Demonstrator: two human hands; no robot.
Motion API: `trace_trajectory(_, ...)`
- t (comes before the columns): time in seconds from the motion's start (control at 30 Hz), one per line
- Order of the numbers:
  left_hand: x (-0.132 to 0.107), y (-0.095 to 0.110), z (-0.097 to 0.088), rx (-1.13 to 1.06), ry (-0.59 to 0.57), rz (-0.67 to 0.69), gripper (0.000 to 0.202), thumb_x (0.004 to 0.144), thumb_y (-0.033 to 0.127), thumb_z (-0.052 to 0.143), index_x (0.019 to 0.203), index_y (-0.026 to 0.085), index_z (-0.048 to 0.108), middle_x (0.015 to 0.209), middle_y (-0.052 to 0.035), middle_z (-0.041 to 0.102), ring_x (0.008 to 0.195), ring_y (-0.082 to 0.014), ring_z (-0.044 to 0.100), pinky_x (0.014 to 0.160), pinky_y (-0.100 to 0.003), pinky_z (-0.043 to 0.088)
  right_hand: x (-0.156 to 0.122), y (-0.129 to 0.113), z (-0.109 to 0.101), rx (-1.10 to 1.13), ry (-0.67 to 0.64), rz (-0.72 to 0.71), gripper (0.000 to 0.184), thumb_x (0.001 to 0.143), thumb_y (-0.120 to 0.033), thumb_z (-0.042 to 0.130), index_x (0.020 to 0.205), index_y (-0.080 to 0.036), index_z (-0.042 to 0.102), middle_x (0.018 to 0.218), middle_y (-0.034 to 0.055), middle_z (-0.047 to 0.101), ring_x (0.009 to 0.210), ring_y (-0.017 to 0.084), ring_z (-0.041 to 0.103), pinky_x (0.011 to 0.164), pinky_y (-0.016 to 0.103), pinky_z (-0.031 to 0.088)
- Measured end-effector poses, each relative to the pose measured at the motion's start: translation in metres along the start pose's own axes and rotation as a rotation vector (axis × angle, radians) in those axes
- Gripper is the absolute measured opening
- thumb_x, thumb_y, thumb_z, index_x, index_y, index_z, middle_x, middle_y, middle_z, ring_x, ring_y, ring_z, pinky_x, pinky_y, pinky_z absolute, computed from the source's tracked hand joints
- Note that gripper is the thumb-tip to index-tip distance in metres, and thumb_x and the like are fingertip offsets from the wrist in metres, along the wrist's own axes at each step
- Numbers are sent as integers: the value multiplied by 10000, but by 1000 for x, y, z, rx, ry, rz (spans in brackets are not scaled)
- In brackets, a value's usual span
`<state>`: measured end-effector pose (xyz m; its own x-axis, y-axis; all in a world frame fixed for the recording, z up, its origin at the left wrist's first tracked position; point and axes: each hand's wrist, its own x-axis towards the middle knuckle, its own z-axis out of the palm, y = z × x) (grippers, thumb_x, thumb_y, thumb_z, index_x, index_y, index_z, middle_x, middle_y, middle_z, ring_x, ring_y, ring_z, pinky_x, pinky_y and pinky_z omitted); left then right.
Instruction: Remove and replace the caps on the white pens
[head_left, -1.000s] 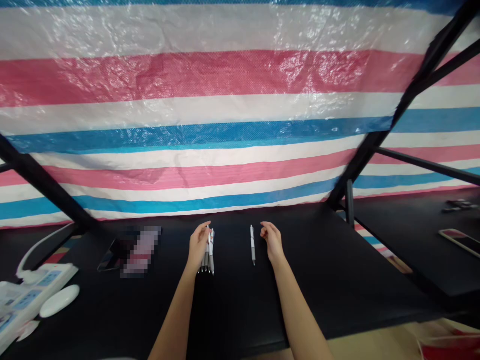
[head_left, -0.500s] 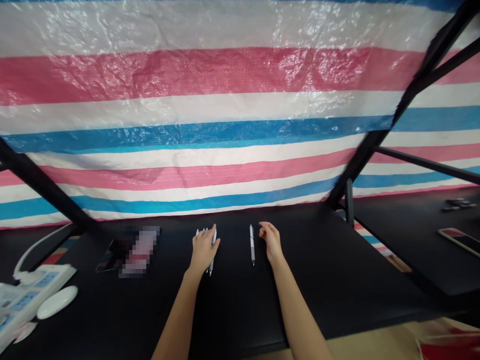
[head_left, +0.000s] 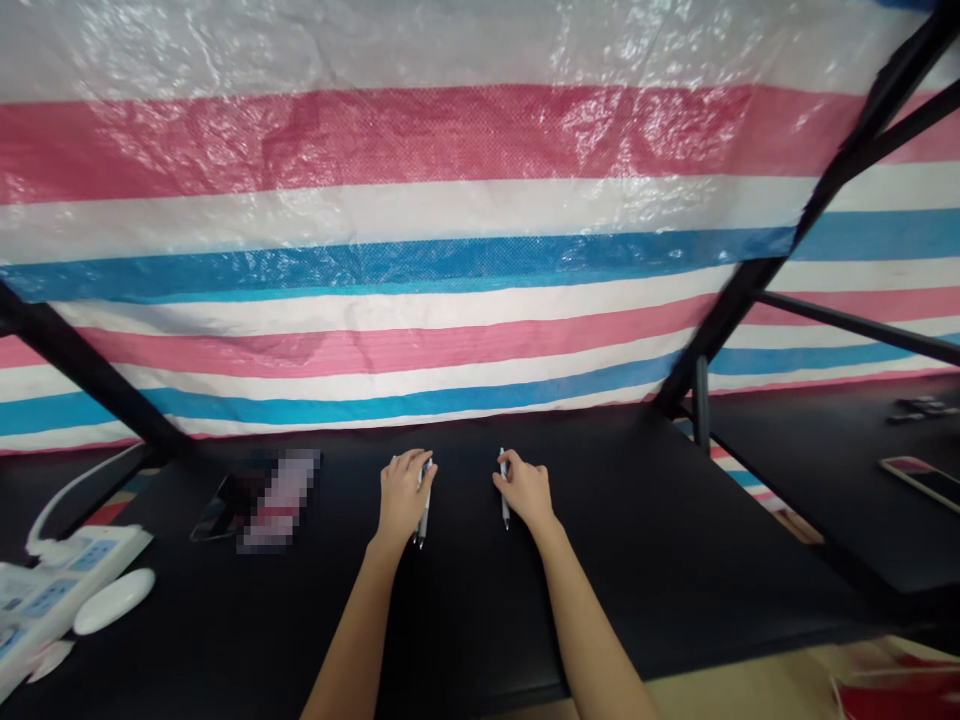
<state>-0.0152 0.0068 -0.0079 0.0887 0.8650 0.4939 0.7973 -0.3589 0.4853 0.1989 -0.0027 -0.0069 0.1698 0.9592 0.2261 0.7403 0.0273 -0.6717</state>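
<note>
On the black table [head_left: 480, 620], my left hand [head_left: 403, 492] lies palm down over a small bunch of white and grey pens [head_left: 423, 520]; its fingers curl over them and only the pen tips stick out below it. A single white pen [head_left: 505, 505] lies a little to the right, pointing toward me. My right hand [head_left: 523, 490] rests on that pen with the fingers closed round its upper part.
A striped pink, white and blue tarp hangs behind the table. A phone with a blurred patch [head_left: 247, 497] lies to the left, and a white power strip [head_left: 52, 590] and a white mouse [head_left: 112, 600] sit at the far left. Black frame bars [head_left: 750, 290] rise at right, and another phone [head_left: 919, 478] lies on the right-hand table.
My left hand has laid the pen bunch down and flattened over it. My right hand has moved left from beside the single pen onto it and closed on it.
</note>
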Motion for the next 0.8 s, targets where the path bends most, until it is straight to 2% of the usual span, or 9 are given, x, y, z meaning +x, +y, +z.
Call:
trace_trajectory(0.1,3,1,-6,-48,72,-30,266,847,308,471,1037,230,640,1039,-87,642,966,-260,542,864,-404,376,0,-1,-2,-7,-38,-46,204,690,-122,561,846,-246,607,515,-64,522,547,137,508,701,278,276)
trace_trajectory(0.2,5,2,-8,-139,111,-34,284,852,301,455,1067,223,623,1035,-89,635,968,-250,553,870,-393,391,1,-3,-2,225,-77,-56,225,702,-149,558,887,-265,615,499,-71,532,515,139,510,666,265,319)
trace_trajectory(0.33,6,8,-8,-263,35,36,355,856,286,447,1193,243,553,1143,-86,603,1059,-236,526,934,-398,367,0,-9,1,662,-201,-53,265,712,-243,594,976,-251,601,572,-52,607,523,142,523,569,241,369)
trace_trajectory(0.4,5,13,-7,-331,-34,88,382,854,283,455,1227,257,527,1196,-78,580,1119,-231,498,969,-400,344,-1,-14,1,786,-273,-52,208,702,-263,620,905,-221,633,617,-27,634,559,136,540,572,233,376)
trace_trajectory(0.47,4,17,-6,-383,-86,106,372,852,285,460,1215,261,539,1207,-73,575,1141,-227,486,986,-398,333,-3,-19,-1,823,-347,-37,171,713,-290,627,856,-204,663,624,-17,636,534,118,519,545,222,359)
trace_trajectory(0.57,3,18,-4,-425,-116,73,321,859,279,445,1149,256,582,1131,-73,601,1044,-209,544,933,-370,383,-4,-23,-5,807,-401,-79,181,738,-313,618,857,-201,695,629,-12,638,548,112,517,546,218,352)
trace_trajectory(0.67,3,16,-3,-424,-92,53,255,866,268,430,1030,232,622,1026,-73,611,942,-191,576,846,-328,430,-5,-24,-7,803,-457,-101,207,753,-327,608,876,-193,705,655,2,655,604,129,552,586,233,378)
trace_trajectory(0.8,4,13,-5,-381,-40,40,203,865,271,435,889,214,628,941,-59,605,903,-184,581,787,-299,449,-5,-20,-8,838,-504,-41,276,734,-331,628,964,-186,675,701,20,678,650,149,577,619,259,402)
